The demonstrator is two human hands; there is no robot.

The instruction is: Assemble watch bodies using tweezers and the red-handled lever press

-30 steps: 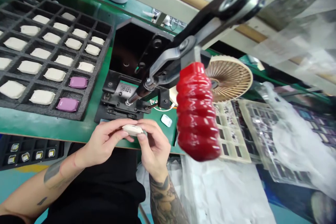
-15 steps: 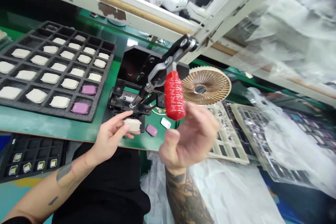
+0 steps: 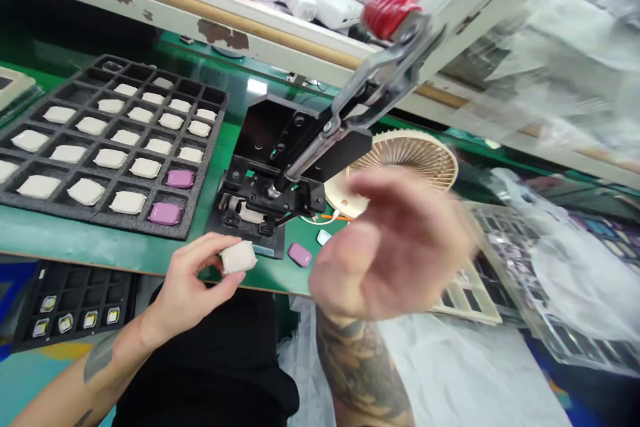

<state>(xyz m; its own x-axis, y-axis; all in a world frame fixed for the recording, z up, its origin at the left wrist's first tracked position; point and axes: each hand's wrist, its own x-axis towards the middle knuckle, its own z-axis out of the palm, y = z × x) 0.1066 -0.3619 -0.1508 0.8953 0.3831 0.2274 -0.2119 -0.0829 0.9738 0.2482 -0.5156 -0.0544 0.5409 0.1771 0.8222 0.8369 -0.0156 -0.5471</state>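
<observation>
My left hand [image 3: 203, 280] pinches a small cream plastic case [image 3: 239, 258] between thumb and fingers, at the front edge of the black toggle press [image 3: 267, 193]. A light-coloured piece sits within the press's fixture. Blurred by motion, my right hand [image 3: 395, 247] hovers to the right of the press with thumb and fingers apart, holding nothing. The press's lever stands raised, its red grip [image 3: 390, 13] up by the shelf, away from my right hand. Between my hands, a purple case [image 3: 300, 254] and a small white piece [image 3: 324, 237] lie on the green bench.
At left is a black foam tray [image 3: 113, 223] of cream cases with a few purple ones. A lower black tray [image 3: 75, 300] holds small parts. A round fan [image 3: 430, 153] stands behind my right hand, with parts trays and plastic bags further right. A shelf [image 3: 175, 17] crosses above.
The lever has swung up, its red grip now far above my right hand. My left hand has drawn the cream case slightly toward me, off the press's front. The right hand has shifted right.
</observation>
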